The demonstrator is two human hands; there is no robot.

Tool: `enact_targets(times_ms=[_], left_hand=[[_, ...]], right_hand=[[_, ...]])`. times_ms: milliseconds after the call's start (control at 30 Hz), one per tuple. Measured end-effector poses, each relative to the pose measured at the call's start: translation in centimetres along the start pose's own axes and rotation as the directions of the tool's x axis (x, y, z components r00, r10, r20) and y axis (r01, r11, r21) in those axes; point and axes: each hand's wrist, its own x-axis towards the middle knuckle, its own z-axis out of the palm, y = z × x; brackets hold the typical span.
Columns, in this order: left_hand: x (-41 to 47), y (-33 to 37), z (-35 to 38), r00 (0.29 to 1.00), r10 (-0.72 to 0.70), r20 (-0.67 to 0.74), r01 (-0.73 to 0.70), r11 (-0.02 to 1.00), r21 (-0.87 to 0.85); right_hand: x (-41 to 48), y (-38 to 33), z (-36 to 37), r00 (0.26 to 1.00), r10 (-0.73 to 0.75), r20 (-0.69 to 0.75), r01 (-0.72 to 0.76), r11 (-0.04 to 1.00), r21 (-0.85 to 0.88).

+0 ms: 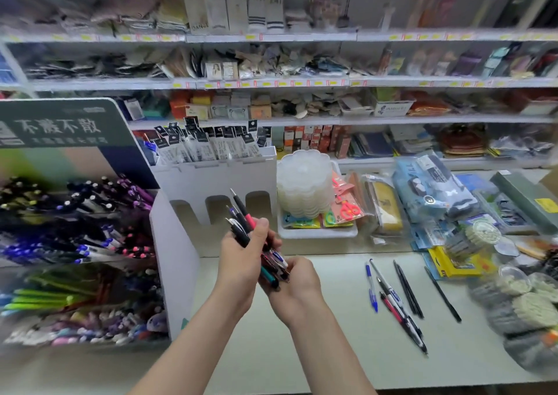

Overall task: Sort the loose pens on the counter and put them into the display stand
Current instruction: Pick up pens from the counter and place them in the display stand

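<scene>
Midway through sorting, both hands close around a bundle of pens [256, 243], left hand [241, 258] gripping, right hand [297, 286] cupping beneath, while loose pens [395, 301] wait at three o'clock; next, the display stand [181, 243] at nine o'clock.

Both hands [241, 255] grip a pen bundle [256, 243] beside the display stand [175, 243].

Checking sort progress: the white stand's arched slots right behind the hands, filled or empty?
Empty, as far as visible. The three arched slots show bare card inside; the bundle of pens is in both hands, in front of them.
</scene>
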Motion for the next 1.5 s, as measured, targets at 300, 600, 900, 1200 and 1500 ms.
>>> enact_targets(times_ms=[300,600,900,1200,1500], left_hand=[[0.2,3.9,-8.1,0.994,0.028,0.108,-0.048,0.981,0.186],[-0.1,8.9,-18.1,0.849,-0.14,0.509,-0.029,0.951,0.309],[-0.6,11.6,-25.4,0.751,-0.218,0.623,0.008,0.947,0.321],[-0.3,12.0,-27.6,0.767,-0.213,0.605,-0.006,0.941,0.339],[-0.6,11.3,-24.5,0.905,-0.18,0.385,0.209,0.977,-0.036]], right_hand=[[-2.0,8.0,5.3,0.993,-0.096,0.075,0.106,0.983,-0.151],[-3.7,12.8,9.7,0.839,-0.44,0.32,0.544,0.667,-0.509],[-3.4,16.6,11.5,0.844,-0.478,0.245,0.518,0.608,-0.601],[-3.7,16.4,12.7,0.821,-0.508,0.259,0.571,0.722,-0.39],[-4.8,16.8,11.8,0.507,-0.806,0.305,0.858,0.441,-0.262]])
